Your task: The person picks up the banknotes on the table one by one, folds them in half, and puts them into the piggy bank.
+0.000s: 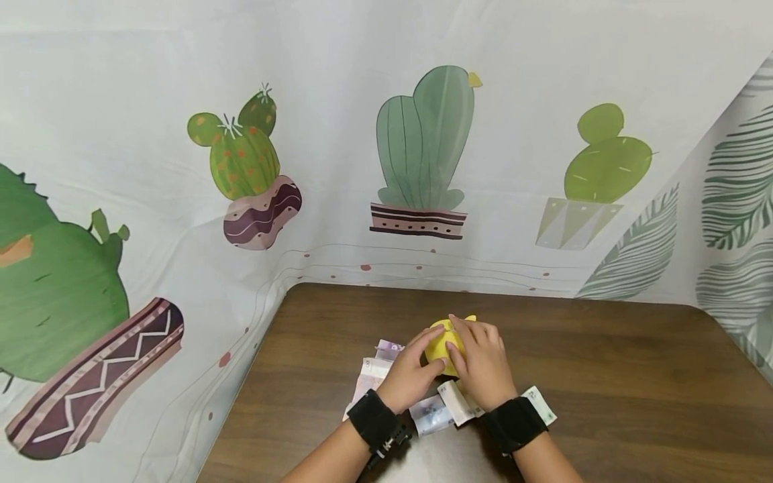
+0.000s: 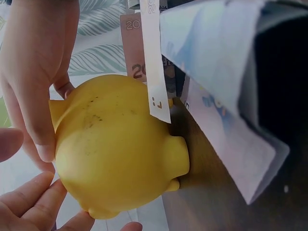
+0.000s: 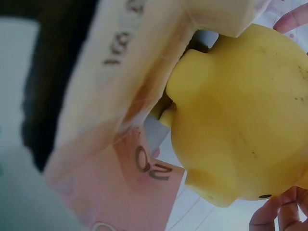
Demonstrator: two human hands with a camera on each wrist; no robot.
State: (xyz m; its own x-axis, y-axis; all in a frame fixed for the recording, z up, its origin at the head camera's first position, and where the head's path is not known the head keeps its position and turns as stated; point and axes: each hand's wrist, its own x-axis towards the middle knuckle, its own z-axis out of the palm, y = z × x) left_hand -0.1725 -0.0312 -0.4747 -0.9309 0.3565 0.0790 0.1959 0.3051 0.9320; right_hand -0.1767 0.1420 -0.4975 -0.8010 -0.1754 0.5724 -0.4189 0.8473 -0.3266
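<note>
A yellow piggy bank (image 1: 443,347) stands on the brown table between my hands; its rounded body (image 2: 115,144) and stubby feet show in the left wrist view. My left hand (image 1: 409,376) holds its left side, thumb low and fingers higher up. From the right, my right hand (image 1: 483,359) grips it with fingers over the top and thumb in front. Close before it lie a folded cream banknote (image 1: 457,402) and a bluish banknote (image 1: 431,414). A reddish banknote marked 20 (image 3: 144,178) shows beside the piggy bank in the right wrist view.
Pale pink banknotes (image 1: 368,376) and a purple one (image 1: 388,349) lie left of my left hand. A greenish banknote (image 1: 539,404) shows beside my right wristband. Behind the wooden table (image 1: 604,376) hangs a white cloth (image 1: 338,134) printed with cacti.
</note>
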